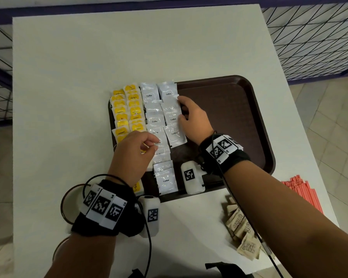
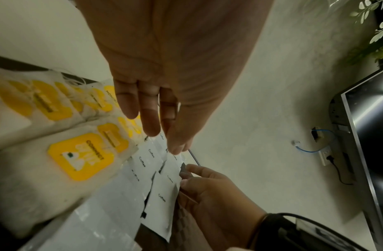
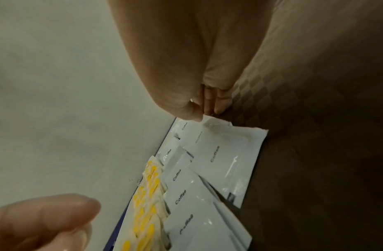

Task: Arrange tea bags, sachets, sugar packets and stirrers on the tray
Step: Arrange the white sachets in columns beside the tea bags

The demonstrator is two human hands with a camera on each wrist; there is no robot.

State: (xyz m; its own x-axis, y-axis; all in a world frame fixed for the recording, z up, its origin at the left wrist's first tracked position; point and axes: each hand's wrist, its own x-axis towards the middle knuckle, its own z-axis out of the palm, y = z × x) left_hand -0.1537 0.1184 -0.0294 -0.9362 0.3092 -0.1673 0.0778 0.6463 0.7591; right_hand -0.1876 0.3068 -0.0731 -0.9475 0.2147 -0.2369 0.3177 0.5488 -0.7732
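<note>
On the left part of the dark brown tray (image 1: 265, 125) lie two columns of yellow-labelled tea bags (image 1: 127, 111) and two columns of white coffee sachets (image 1: 161, 121). My right hand (image 1: 180, 109) is at the right edge of the right sachet column. Its thumb and fingertips (image 3: 218, 108) pinch the corner of a coffee sachet (image 3: 225, 152) lying flat there. My left hand (image 1: 154, 145) hovers over the lower left sachet column, fingers loosely bent and holding nothing. The tea bags (image 2: 78, 156) and sachets (image 2: 162, 195) show below its fingers (image 2: 152, 125).
Brown sugar packets (image 1: 241, 227) lie in a heap on the white table in front of the tray, at the right. Red stirrers (image 1: 301, 195) lie at the table's right edge. A thin brown ring (image 1: 68, 203) sits by my left wrist. The tray's right half is bare.
</note>
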